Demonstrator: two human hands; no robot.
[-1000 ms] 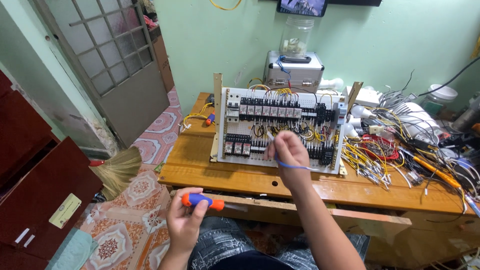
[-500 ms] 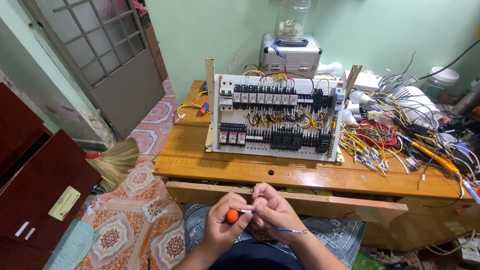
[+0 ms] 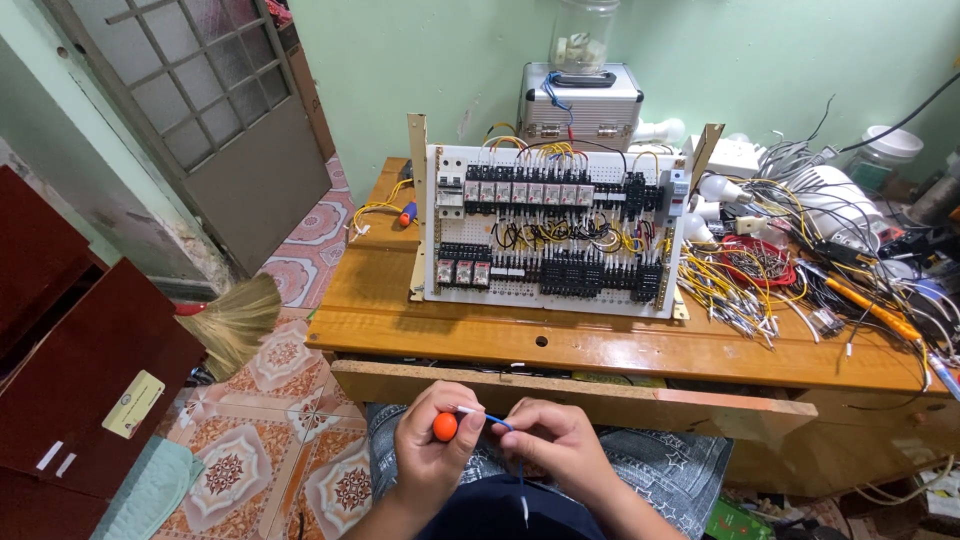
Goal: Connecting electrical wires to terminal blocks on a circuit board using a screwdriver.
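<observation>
Down in the person's lap, seen from the head camera, both hands are drawn close together just under the front edge of the wooden table. The left hand is clenched around a screwdriver, whose orange handle end pokes out between thumb and fingers; the shaft is hidden inside the grip. The right hand pinches a thin blue wire, with its white-tipped end held up against the left thumb and the rest of it trailing down over the jeans. From how things sit, I judge the step in hand to be dressing or fitting the end of that wire, with the tool kept ready in the same fist. The next move probably calls for a steady pinch near the tip, so the end does not bend or slip.

Up on the table, well apart from the hands, a white wiring panel stands upright, packed with black relays and breakers and looped with yellow and black leads. Beside it on the right lies a tangle of loose wires; behind it sits a metal case. A straw broom leans on the left, near a dark red cabinet.
</observation>
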